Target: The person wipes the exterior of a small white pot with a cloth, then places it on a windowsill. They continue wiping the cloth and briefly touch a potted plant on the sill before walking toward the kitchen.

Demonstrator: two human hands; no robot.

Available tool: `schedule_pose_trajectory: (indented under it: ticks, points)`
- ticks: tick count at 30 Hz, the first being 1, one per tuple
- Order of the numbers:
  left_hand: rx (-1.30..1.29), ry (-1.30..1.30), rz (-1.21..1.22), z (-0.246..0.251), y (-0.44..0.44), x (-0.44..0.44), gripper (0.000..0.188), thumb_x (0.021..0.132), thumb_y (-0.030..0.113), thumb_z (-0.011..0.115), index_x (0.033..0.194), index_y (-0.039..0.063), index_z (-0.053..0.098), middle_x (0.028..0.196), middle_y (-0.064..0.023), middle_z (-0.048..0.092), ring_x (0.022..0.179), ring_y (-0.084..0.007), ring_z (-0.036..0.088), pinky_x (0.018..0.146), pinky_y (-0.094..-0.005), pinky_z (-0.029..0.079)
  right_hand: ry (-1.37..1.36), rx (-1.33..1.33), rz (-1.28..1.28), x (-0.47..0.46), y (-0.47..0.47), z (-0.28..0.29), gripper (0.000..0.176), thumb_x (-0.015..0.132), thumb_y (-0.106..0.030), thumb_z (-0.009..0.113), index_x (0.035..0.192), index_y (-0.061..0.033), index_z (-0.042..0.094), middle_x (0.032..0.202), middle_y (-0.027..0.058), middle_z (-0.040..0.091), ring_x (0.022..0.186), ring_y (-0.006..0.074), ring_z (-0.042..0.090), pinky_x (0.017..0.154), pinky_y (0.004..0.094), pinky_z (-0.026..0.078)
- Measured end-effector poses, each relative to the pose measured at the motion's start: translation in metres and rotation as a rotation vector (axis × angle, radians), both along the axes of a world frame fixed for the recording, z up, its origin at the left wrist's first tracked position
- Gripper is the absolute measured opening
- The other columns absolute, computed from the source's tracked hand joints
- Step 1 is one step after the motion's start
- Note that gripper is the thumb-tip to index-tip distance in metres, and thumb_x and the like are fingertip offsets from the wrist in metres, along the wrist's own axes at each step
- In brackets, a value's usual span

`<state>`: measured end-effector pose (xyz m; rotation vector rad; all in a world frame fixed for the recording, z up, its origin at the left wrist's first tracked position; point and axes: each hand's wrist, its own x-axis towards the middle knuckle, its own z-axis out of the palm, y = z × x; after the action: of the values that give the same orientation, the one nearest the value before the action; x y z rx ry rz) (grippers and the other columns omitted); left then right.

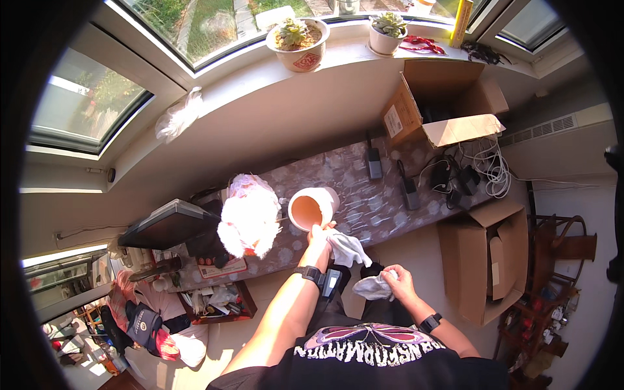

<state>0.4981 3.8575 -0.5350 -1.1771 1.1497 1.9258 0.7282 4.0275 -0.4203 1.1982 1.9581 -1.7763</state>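
Observation:
A white cylindrical pot with a tan inside lies tilted over the table, its mouth facing me. My left hand grips the pot's lower rim and also holds a white cloth, which hangs down to the right. Lower and to the right, my right hand pinches a greyish-white cloth in front of my body. Whether either cloth is a rag, sock or glove cannot be told. Just left of the pot sits a fluffy white bundle, overexposed by sunlight.
A patterned cloth covers the table. Two dark handheld devices, one a radio-like unit, lie beside tangled cables. Cardboard boxes stand behind and at right. Left are a monitor and an open drawer; potted succulents line the windowsill.

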Motion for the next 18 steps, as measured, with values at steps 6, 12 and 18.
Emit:
schedule_pose_trajectory:
  ticks: [6, 12, 18]
  points:
    - [-0.096, 0.11, 0.099, -0.082, 0.01, -0.084, 0.045, 0.102, 0.03, 0.033, 0.132, 0.0, 0.049, 0.114, -0.0228, 0.066, 0.093, -0.0388, 0.066, 0.076, -0.0547, 0.058, -0.077, -0.153, -0.064, 0.008, 0.006, -0.057, 0.025, 0.087, -0.025, 0.073, 0.097, -0.003, 0.068, 0.085, 0.007, 0.07, 0.076, 0.0121, 0.064, 0.069, 0.0284, 0.052]
    - [-0.296, 0.015, 0.002, -0.145, 0.002, -0.16, 0.039, 0.097, 0.031, 0.043, 0.12, 0.005, 0.062, 0.1, -0.0165, 0.071, 0.091, -0.0296, 0.066, 0.082, -0.0443, 0.053, -0.154, -0.21, -0.149, 0.026, 0.028, -0.093, 0.021, 0.09, -0.021, 0.072, 0.1, -0.0037, 0.066, 0.086, 0.0032, 0.068, 0.077, 0.0098, 0.063, 0.068, 0.0267, 0.052]
    - [-0.504, 0.053, -0.216, -0.141, 0.011, -0.168, 0.059, 0.091, 0.055, 0.055, 0.127, 0.008, 0.059, 0.124, -0.0135, 0.062, 0.103, -0.0314, 0.061, 0.096, -0.0429, 0.046, -0.12, -0.265, -0.261, 0.043, 0.052, -0.101, 0.022, 0.089, -0.022, 0.071, 0.098, -0.003, 0.066, 0.085, 0.0038, 0.068, 0.077, 0.0109, 0.063, 0.069, 0.0273, 0.051]
